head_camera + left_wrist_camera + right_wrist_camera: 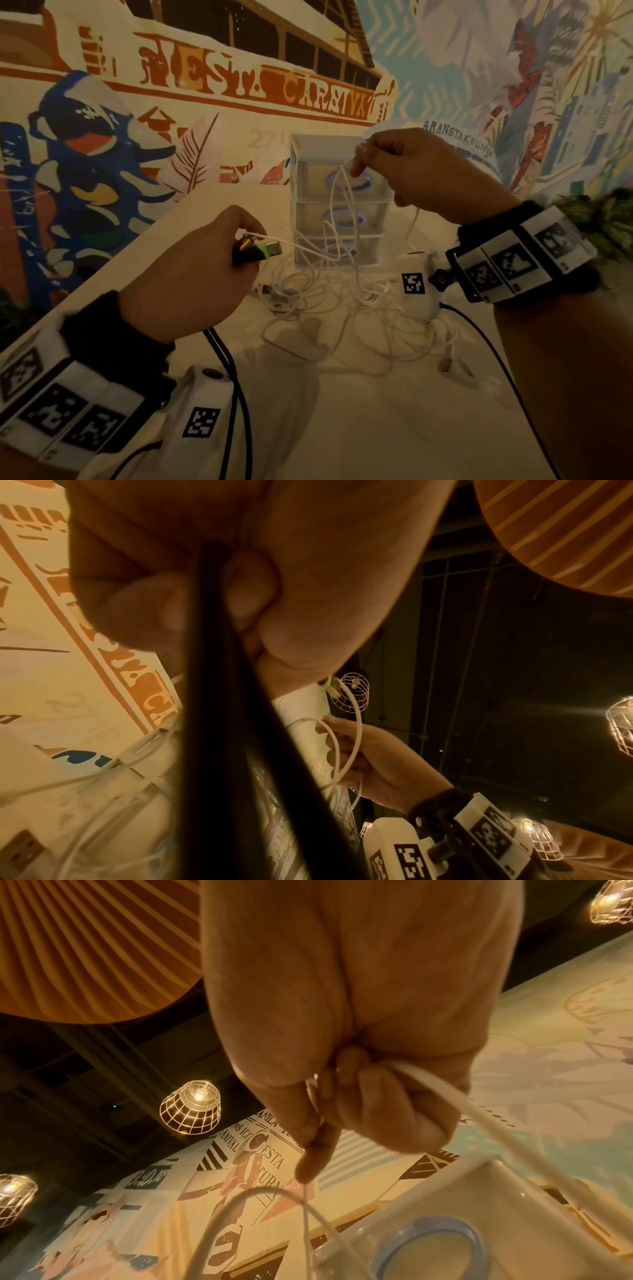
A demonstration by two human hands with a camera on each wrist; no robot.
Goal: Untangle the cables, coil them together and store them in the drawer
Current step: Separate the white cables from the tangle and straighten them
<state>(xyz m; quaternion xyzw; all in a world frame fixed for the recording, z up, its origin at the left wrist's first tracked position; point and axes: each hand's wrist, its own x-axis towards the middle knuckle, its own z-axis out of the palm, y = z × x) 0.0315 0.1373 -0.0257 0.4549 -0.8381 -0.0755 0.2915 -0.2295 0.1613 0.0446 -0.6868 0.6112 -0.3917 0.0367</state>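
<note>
White table [376, 428] | left hand [191, 274] grips USB plug [270, 249] | right hand [421, 174] pinches white cable [337, 205]

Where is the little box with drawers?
In the head view, the drawer unit stands on the white table against the painted wall, just behind the right hand and the tangled white cables.

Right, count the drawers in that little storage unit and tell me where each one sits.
3, stacked in the clear unit behind the hands: top drawer, middle drawer, bottom drawer. All look closed; the raised white cable partly covers them.
</note>
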